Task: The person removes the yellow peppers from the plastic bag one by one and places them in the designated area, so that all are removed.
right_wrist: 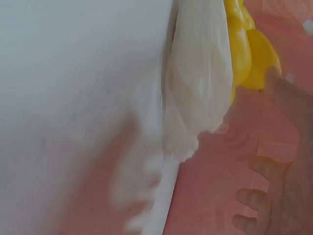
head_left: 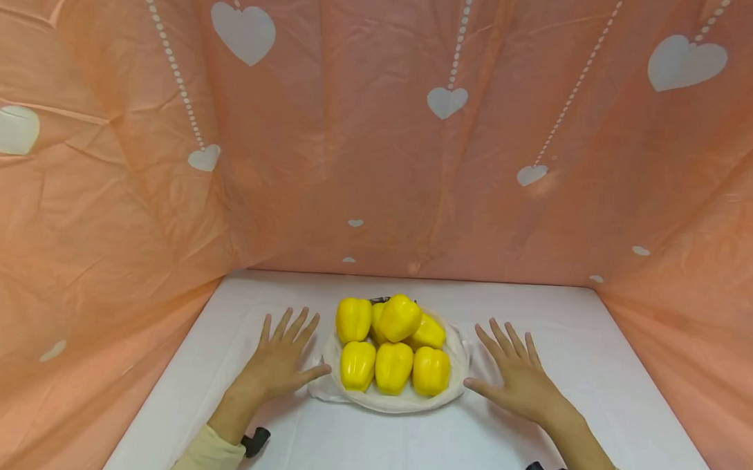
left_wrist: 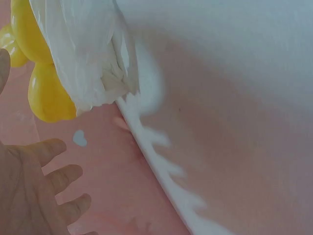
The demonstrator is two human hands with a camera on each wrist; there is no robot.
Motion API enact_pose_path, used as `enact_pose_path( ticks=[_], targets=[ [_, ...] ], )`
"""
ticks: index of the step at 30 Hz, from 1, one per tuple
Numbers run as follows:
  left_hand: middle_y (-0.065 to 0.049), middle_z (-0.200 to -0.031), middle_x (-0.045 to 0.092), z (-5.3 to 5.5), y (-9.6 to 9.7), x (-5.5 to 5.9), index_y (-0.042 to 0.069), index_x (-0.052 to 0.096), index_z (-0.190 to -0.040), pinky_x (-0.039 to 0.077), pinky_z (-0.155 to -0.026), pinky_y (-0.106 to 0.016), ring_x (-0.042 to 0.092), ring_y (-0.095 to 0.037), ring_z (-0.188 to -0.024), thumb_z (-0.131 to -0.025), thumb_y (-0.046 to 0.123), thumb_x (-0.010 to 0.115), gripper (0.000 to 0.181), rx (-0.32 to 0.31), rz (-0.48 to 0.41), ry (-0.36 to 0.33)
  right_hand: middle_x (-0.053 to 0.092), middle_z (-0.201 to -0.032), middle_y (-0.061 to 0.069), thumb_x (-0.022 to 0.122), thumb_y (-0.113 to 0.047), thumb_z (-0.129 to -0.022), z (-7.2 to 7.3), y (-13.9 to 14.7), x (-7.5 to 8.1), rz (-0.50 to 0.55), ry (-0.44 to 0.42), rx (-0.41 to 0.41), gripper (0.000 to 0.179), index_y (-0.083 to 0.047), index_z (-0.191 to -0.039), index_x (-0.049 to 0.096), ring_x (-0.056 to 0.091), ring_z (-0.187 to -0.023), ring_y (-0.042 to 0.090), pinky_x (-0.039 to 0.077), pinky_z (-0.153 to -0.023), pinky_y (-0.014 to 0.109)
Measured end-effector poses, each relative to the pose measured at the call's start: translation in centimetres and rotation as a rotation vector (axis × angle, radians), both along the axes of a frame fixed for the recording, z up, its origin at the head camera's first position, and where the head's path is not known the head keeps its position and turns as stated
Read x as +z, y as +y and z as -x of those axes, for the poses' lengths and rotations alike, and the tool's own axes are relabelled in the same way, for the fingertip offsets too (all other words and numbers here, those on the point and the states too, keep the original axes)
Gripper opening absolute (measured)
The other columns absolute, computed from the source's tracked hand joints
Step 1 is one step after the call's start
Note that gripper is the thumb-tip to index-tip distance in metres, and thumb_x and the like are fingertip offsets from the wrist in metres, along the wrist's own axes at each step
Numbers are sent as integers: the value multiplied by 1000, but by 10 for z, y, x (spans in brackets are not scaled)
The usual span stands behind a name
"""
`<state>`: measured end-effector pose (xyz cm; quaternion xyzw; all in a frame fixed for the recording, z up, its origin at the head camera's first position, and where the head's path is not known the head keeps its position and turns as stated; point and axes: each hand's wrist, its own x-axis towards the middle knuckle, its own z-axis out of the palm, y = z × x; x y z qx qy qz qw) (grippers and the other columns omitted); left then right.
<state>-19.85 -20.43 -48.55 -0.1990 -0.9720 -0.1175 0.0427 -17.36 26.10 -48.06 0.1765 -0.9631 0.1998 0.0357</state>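
Observation:
Several yellow bell peppers (head_left: 393, 368) sit heaped in a round container lined with a whitish plastic bag (head_left: 402, 404) at the middle of the table. To its left my left hand (head_left: 283, 360) is spread, fingers straight, thumb tip close to the bag's edge. My right hand (head_left: 516, 378) mirrors it on the right, fingers also straight and apart. Neither hand holds anything. In the left wrist view the bag (left_wrist: 90, 54) hangs in folds beside the left hand (left_wrist: 29, 181). In the right wrist view the right hand (right_wrist: 288, 171) is beside the peppers (right_wrist: 261, 58).
The white table (head_left: 369, 446) ends at a pink-orange curtain (head_left: 379, 159) printed with white hearts, which closes in the back and both sides. Black wrist straps (head_left: 256, 442) show at both sleeves. Something dark sits behind the peppers, mostly hidden.

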Motion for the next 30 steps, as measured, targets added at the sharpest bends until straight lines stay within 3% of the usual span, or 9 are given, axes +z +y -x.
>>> enact_pose_path(
  ticks=[10, 24, 30],
  targets=[
    [-22, -177, 20, 1, 8, -1, 5, 29, -170, -1, -128, -75, 12, -48, -163, -96, 72, 61, 104, -25, 30, -69, 21, -177, 19, 70, -70, -93, 0, -20, -5, -3, 11, 50, 101, -17, -170, 33, 15, -162, 49, 8, -130, 72],
    [-21, -177, 18, 1, 18, -6, 4, 24, -170, -1, -132, -67, 11, -44, -165, -92, 75, 65, 114, -44, 10, -133, 26, -176, 18, 76, -63, -92, 1, -38, -10, 4, 35, 118, 101, -12, -168, 36, 23, -161, 47, 12, -130, 70],
    [-22, -177, 18, 1, 20, -10, 2, 23, -170, 0, -133, -65, 13, -43, -164, -91, 75, 68, 117, -57, 9, -124, 30, -174, 20, 78, -61, -91, 1, -43, -13, 8, 31, 138, 99, -10, -167, 39, 26, -160, 45, 15, -130, 68]
  ],
)
